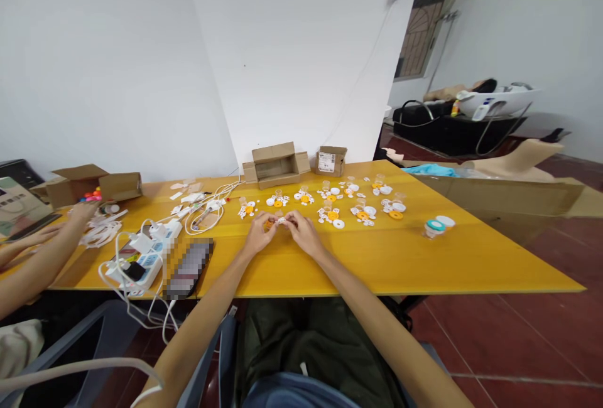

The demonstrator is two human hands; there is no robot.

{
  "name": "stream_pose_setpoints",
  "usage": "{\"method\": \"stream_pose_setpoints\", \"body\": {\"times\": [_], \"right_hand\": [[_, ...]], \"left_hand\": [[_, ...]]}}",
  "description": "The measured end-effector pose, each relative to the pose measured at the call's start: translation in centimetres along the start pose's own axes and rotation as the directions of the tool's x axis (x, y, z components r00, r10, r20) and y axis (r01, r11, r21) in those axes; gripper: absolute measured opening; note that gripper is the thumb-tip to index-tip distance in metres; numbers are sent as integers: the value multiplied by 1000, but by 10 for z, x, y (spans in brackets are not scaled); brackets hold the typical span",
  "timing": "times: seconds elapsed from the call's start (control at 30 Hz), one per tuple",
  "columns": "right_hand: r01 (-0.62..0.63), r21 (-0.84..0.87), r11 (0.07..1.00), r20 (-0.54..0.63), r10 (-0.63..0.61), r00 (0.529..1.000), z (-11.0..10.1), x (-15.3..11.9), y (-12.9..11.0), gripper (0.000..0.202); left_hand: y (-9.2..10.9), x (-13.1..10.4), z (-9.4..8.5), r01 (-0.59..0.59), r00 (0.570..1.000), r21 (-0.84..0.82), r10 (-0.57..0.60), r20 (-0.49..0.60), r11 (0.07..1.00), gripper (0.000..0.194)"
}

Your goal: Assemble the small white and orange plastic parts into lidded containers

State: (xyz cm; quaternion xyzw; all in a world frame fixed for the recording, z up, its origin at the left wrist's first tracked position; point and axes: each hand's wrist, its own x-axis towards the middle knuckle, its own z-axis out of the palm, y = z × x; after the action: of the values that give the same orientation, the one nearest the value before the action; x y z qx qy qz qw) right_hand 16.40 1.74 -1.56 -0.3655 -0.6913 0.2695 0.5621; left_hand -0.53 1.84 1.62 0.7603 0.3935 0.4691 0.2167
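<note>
Both my hands meet above the yellow table [301, 270], their fingertips pinched on a small white plastic piece [281, 221]. My left hand [259, 232] comes in from the left, with an orange part [269, 225] showing at its fingers. From the other side, my right hand [302, 232] grips the white piece between thumb and fingers. Fine detail of the piece is too small to make out. Just beyond my hands lie several little groups of white discs, orange rings [332, 214] and clear cups [328, 205].
A power strip [160, 248] with plugs and cables, and a phone [191, 267], lie left of my arm. Open cardboard boxes [276, 169] stand at the back. A teal-lidded jar [434, 228] is on the right. Another person's hand [83, 210] works at the far left.
</note>
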Motion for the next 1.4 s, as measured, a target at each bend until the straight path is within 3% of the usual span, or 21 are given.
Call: {"method": "stream_pose_setpoints", "body": {"times": [0.67, 1.2, 1.4], "right_hand": [[-11, 47, 999, 11, 10, 1000, 2, 1, 5, 9], [4, 64, 998, 45, -6, 999, 0, 3, -1, 10], [5, 86, 996, 40, -8, 999, 0, 2, -5, 10]], "left_hand": [[-6, 1, 0, 35, 999, -32, -35, -5, 999, 9], [2, 1, 0, 42, 999, -39, -41, 27, 998, 10], [-1, 1, -1, -6, 999, -15, 7, 39, 1000, 11]]}}
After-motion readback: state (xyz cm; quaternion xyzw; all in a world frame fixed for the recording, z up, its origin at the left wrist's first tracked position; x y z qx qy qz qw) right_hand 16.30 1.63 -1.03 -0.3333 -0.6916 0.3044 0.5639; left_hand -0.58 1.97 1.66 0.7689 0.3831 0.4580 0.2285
